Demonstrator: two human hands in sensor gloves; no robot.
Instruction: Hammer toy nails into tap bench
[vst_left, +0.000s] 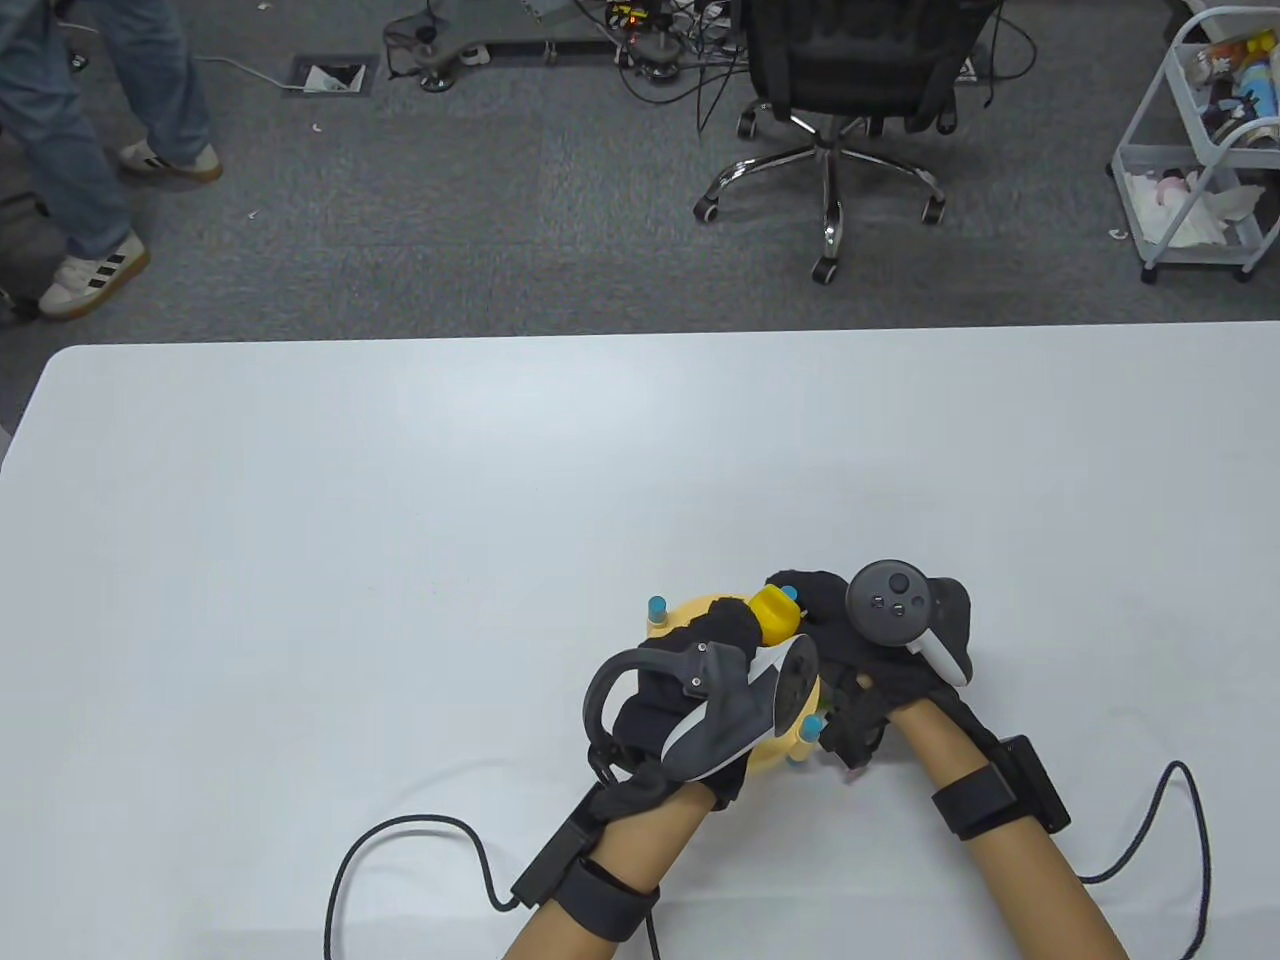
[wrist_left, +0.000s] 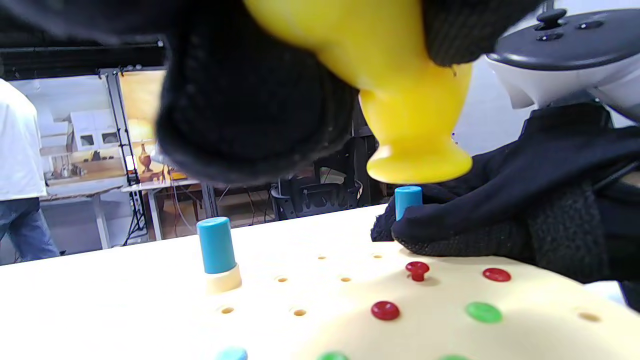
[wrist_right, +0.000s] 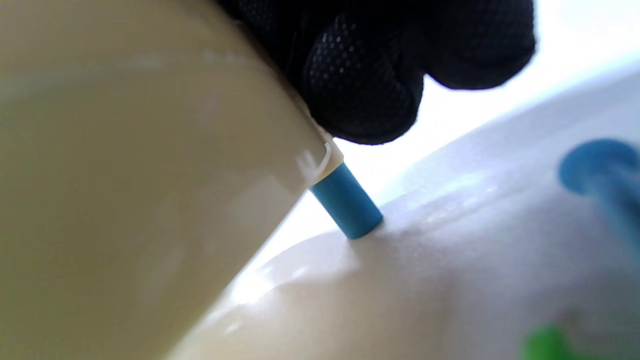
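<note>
Left hand (vst_left: 690, 700) grips hammer (wrist_left: 400, 90); right hand (wrist_left: 500, 215) presses bench (wrist_left: 150, 300). Several nails flush — red nail (wrist_left: 417, 270) seemingly proud, unhammered.

We saw a white table (vst_left: 400, 520) carrying the cream bench (vst_left: 690, 612) near its front edge, standing on blue legs (vst_left: 657, 607) that touched the tabletop. Two black cables (vst_left: 420, 840) lay looped on the table at the front, one on each side. Both forearms (vst_left: 640, 850) rested near that front edge.
</note>
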